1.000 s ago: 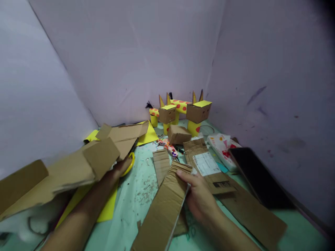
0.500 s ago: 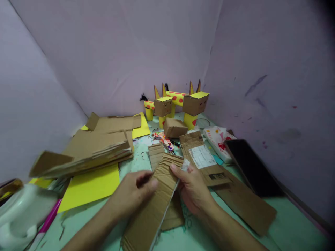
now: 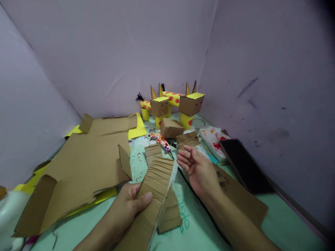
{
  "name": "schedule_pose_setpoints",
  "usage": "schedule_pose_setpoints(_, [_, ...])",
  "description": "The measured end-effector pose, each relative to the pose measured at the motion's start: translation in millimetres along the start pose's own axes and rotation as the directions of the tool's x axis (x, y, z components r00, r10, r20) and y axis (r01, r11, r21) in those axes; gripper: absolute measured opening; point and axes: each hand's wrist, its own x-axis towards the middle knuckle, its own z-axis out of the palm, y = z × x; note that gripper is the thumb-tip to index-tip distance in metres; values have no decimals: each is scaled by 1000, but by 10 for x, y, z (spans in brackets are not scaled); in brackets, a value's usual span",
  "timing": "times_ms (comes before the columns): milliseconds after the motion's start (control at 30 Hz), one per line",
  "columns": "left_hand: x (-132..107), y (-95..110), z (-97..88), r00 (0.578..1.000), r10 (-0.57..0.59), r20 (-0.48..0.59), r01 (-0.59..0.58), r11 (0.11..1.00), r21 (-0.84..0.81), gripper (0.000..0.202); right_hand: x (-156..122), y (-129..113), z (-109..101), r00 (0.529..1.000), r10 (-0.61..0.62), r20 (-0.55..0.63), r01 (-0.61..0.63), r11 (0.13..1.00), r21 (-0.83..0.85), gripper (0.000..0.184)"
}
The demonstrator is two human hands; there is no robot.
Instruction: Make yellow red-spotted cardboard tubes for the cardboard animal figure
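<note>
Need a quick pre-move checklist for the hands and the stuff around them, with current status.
1. Left hand grips long brown corrugated cardboard strip: ok, thumb on top.
2. Right hand free: ok, open, nothing visibly held.
3. Large brown cardboard sheet fully flat: not ok, flaps stand up.
4. Larger yellow, red-spotted animal figure with brown box head upright: ok.
5. Multicoloured floral-patterned handheld tool switched off: cannot tell.

Dark flat device (image 3: pixel 244 165) beside a white-and-red packet (image 3: pixel 213 141), near the stained wall (image 3: pixel 274 80); white vessel (image 3: pixel 12 212) at far left.
</note>
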Motion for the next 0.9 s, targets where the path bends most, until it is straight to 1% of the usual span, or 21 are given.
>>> schedule_pose_setpoints(67, [-4, 7, -35, 1000, 21, -20, -22, 998, -52, 37, -26, -16, 25, 999, 17, 35, -17, 1000, -18, 34])
schedule_pose_setpoints(133, [-9, 28, -56, 998, 52, -24, -54, 995, -86, 34, -86, -15, 50, 992, 83, 97, -78, 995, -54, 35])
schedule_pose_setpoints(167, [-11, 41, -60, 997, 67, -25, -69, 993, -98, 34, -122, -14, 58, 980, 129, 150, -120, 990, -71, 34])
schedule_pose_setpoints(200, [-11, 52, -60, 996, 79, -32, -82, 991, -107, 33, -158, -15, 62, 957, 183, 225, -166, 982, -89, 33])
schedule_pose_setpoints(233, [-7, 60, -57, 995, 91, -49, -96, 989, -114, 33, -192, -15, 61, 917, 241, 318, -214, 970, -118, 32])
schedule_pose_setpoints(300, [10, 64, -43, 990, 104, -95, -115, 985, -125, 35, -245, -1, 52, 801, 344, 491, -264, 938, -226, 34])
schedule_pose_setpoints(333, [23, 59, -35, 988, 107, -116, -121, 985, -126, 37, -262, 16, 46, 755, 381, 534, -259, 921, -290, 35])
schedule_pose_setpoints(367, [37, 49, -30, 985, 108, -135, -125, 984, -123, 39, -271, 41, 39, 744, 396, 538, -238, 910, -340, 36])
schedule_pose_setpoints(400, [50, 34, -28, 982, 114, -151, -133, 984, -116, 42, -273, 68, 35, 764, 385, 518, -206, 906, -370, 36])
schedule_pose_setpoints(433, [59, 17, -29, 976, 135, -171, -153, 984, -96, 46, -270, 94, 33, 801, 352, 484, -171, 910, -377, 35])
schedule_pose_setpoints(500, [58, -22, -38, 944, 238, -227, -244, 970, 2, 57, -257, 120, 39, 886, 232, 401, -88, 935, -344, 33])
schedule_pose_setpoints(533, [47, -40, -41, 922, 306, -237, -297, 952, 72, 64, -253, 118, 48, 918, 166, 361, -43, 944, -326, 31])
schedule_pose_setpoints(567, [29, -56, -40, 906, 365, -215, -341, 930, 140, 69, -254, 109, 59, 938, 114, 327, -5, 949, -316, 29])
schedule_pose_setpoints(600, [6, -69, -32, 902, 401, -162, -371, 910, 185, 73, -261, 99, 72, 950, 83, 302, 18, 948, -316, 28])
schedule_pose_setpoints(633, [-18, -79, -15, 910, 405, -86, -382, 902, 198, 73, -276, 92, 86, 958, 69, 279, 25, 946, -322, 28])
schedule_pose_setpoints(700, [-60, -96, 41, 937, 338, 90, -349, 926, 147, 67, -326, 109, 110, 962, 91, 258, 6, 935, -354, 29])
schedule_pose_setpoints(733, [-72, -104, 75, 943, 291, 161, -309, 946, 96, 63, -357, 132, 118, 958, 124, 259, -17, 926, -378, 28])
schedule_pose_setpoints(767, [-78, -114, 106, 946, 249, 209, -262, 964, 36, 60, -389, 161, 123, 948, 167, 271, -45, 913, -405, 25])
schedule_pose_setpoints(833, [-73, -137, 146, 953, 180, 244, -162, 982, -92, 53, -442, 210, 122, 907, 248, 340, -78, 893, -444, 19])
schedule_pose_setpoints(867, [-65, -150, 148, 962, 139, 236, -104, 982, -156, 48, -454, 218, 117, 881, 273, 386, -75, 887, -457, 20])
schedule_pose_setpoints(900, [-56, -162, 137, 972, 92, 218, -46, 977, -209, 42, -454, 211, 109, 866, 273, 418, -60, 887, -457, 23])
